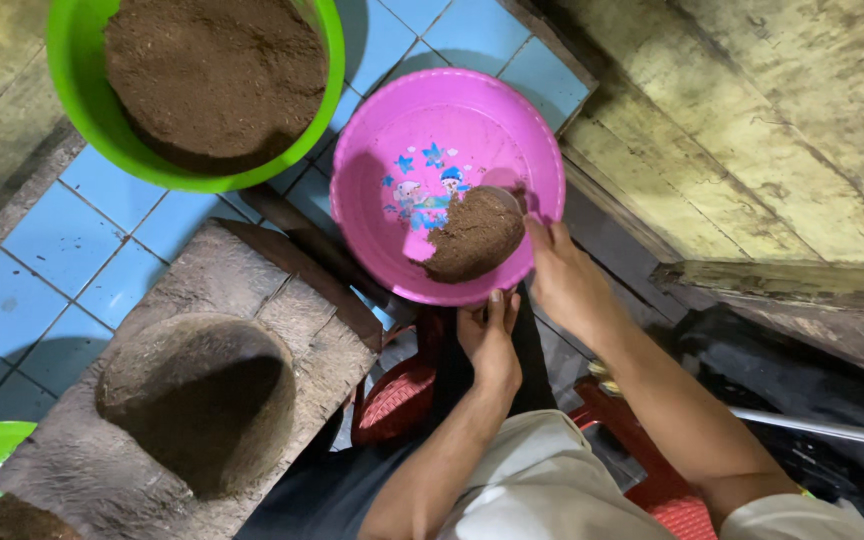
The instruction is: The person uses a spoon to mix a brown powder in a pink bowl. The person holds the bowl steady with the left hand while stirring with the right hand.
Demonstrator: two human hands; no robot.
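Glossy pink plastic basin [422,150] holds matt, crumbly brown powder [472,238]; rough weathered wooden block [282,330] nearby; smooth blue tiles [62,240] on the left.

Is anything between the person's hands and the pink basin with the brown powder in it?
Nothing visible. The left hand already holds the pink basin at its near rim, and the right hand reaches over the rim to the brown powder, seemingly holding a small scoop against it.
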